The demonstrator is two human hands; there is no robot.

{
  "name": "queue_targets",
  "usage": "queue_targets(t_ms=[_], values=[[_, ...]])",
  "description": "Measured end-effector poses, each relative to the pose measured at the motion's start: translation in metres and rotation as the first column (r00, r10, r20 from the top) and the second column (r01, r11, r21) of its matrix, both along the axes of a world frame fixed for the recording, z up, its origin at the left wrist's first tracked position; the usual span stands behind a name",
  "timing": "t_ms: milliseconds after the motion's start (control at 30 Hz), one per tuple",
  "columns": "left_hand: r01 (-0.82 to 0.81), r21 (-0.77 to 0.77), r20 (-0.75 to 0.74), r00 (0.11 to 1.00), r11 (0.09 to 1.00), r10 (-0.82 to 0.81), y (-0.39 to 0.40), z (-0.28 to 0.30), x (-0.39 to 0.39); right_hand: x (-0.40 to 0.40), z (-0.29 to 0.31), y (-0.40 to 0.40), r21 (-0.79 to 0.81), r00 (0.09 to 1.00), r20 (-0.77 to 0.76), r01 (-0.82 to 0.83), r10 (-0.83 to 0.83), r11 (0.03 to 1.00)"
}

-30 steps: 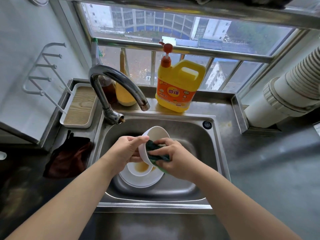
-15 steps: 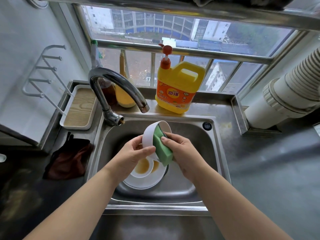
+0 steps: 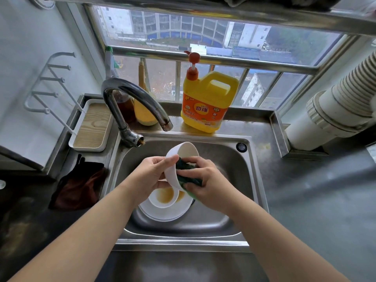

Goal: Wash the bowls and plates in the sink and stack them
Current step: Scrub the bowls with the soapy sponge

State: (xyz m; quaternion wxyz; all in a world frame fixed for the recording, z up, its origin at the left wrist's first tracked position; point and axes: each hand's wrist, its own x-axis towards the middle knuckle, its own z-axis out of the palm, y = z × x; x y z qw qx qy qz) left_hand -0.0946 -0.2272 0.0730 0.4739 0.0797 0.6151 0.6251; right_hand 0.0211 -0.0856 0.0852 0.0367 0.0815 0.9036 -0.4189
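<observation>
Bowl between hands, above sink

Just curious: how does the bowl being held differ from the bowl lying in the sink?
The held bowl is tilted on its side above the sink, gripped by the left hand; the lower bowl sits upright on a plate. The held bowl's inside looks clean; the lower bowl holds brownish residue. Both are white.

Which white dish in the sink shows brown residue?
The small bowl lying on the plate, beneath the hands. The held bowl looks clean inside.
</observation>
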Motion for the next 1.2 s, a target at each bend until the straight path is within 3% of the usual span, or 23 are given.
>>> queue_targets(t_ms=[67,167,333,467,567,667,733,800,867,933,1033,1133,1200], values=[[0.016,-0.02,0.005,1.0,1.0,-0.016,0.002,-0.001,0.001,-0.001,0.002,0.001,-0.03,0.999,-0.014,0.045,-0.046,0.999],[0.008,0.036,0.04,0.999,0.999,-0.009,0.001,-0.005,0.002,-0.004,0.005,0.0,-0.251,0.969,0.026,0.242,-0.244,0.937],[-0.034,0.103,0.01,0.999,0.994,0.033,0.001,-0.016,0.017,-0.009,0.004,0.001,-0.643,0.87,0.27,0.482,-0.413,0.595],[-0.074,0.156,-0.027,0.996,0.985,0.08,0.002,-0.021,0.025,-0.01,0.002,-0.003,-0.707,0.865,0.307,0.486,-0.397,0.514],[-0.079,0.196,0.0,0.997,0.977,0.081,0.0,-0.017,0.021,-0.007,0.002,-0.006,-0.666,0.903,0.228,0.417,-0.363,0.619],[-0.071,0.189,0.029,0.997,0.979,0.066,-0.004,-0.011,0.011,-0.004,0.002,-0.005,-0.473,0.964,0.086,0.26,-0.25,0.842],[-0.034,0.143,0.004,0.999,0.989,0.034,-0.006,-0.005,0.006,-0.002,0.001,-0.002,-0.301,0.987,0.023,0.157,-0.157,0.941],[-0.007,0.058,-0.034,0.999,0.998,0.009,-0.005,0.0,0.005,-0.003,-0.001,0.002,-0.166,0.997,-0.01,0.077,-0.079,0.983],[-0.004,-0.018,-0.057,0.998,1.0,0.003,-0.002,0.0,0.006,-0.004,0.001,0.001,-0.193,0.994,0.016,0.109,-0.108,0.975],[0.015,-0.038,-0.072,0.997,0.999,-0.018,0.002,0.001,0.008,-0.006,0.002,-0.002,-0.328,0.971,0.076,0.241,-0.228,0.914],[0.051,0.035,-0.093,0.994,0.998,-0.048,0.003,-0.003,0.01,-0.01,0.002,-0.007,-0.564,0.905,0.192,0.418,-0.38,0.712],[0.054,0.092,-0.17,0.985,0.994,-0.038,-0.002,-0.011,0.014,-0.013,0.005,-0.008,-0.687,0.859,0.303,0.497,-0.412,0.531],[0.016,0.127,-0.146,0.989,0.992,0.003,-0.005,-0.014,0.016,-0.014,0.006,-0.008,-0.736,0.854,0.336,0.501,-0.398,0.454]])
